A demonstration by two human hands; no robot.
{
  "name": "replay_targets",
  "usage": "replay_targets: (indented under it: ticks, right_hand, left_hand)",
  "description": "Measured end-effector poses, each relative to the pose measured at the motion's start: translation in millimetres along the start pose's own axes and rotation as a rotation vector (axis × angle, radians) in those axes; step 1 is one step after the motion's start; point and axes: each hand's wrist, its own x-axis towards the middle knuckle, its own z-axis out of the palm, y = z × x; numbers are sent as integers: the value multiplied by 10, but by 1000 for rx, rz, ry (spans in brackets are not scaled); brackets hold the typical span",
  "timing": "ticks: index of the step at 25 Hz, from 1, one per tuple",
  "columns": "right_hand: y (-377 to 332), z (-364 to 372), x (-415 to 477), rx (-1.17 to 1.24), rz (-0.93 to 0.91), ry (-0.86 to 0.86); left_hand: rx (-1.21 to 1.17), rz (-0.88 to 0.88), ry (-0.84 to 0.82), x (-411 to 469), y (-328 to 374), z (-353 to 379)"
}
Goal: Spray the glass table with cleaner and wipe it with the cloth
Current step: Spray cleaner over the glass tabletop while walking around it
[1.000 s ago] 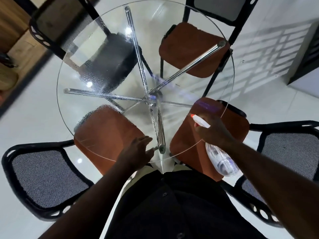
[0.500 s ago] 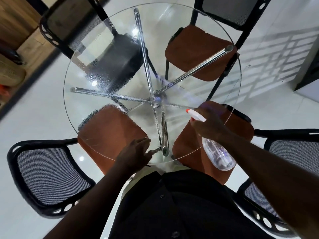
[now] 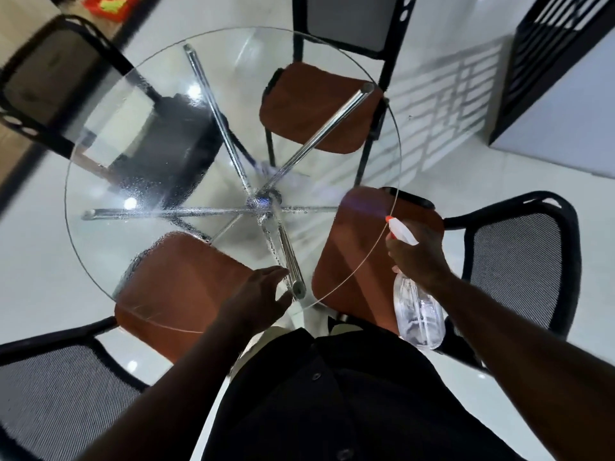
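I see my right hand [image 3: 421, 257] wrapped around the neck of the spray bottle [image 3: 417, 314], fingers closed on it just off the near-right edge of the glass table [image 3: 106, 257]. The bottle is clear and tilted, nozzle toward the table; I cannot tell how much liquid it contains. My left hand [image 3: 258, 299] rests at the near edge, fingers loosely extended, holding nothing. Droplets [image 3: 146, 191] cover the left half of the glass. No cloth is visible.
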Motion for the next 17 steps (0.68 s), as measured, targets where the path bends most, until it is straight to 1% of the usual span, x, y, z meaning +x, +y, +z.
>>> replay_targets:
  ticks: [2,5,7,9,12,17]
  right_hand:
    - [-34,44,-100,-17,-11,-5]
    - [-59,158,-313,-26,28,-11]
    - [-69,257,-471,-64,1,-15]
    - [-156,329,-638,-58,-4,17]
    - [-339,355,-851,64,47,56]
    - [-603,278,-1280,241,12,226]
  left_hand:
    - [1,29,0,9,-58,-29]
    - [-6,76,-5,-21,-152,-114]
    - [-14,101,3,-64,-236,-173]
    - [-13,116,-2,-111,-328,-258]
    - [-23,147,-6,-143,-432,-389]
    - [67,327,-52,-105,-411,-717]
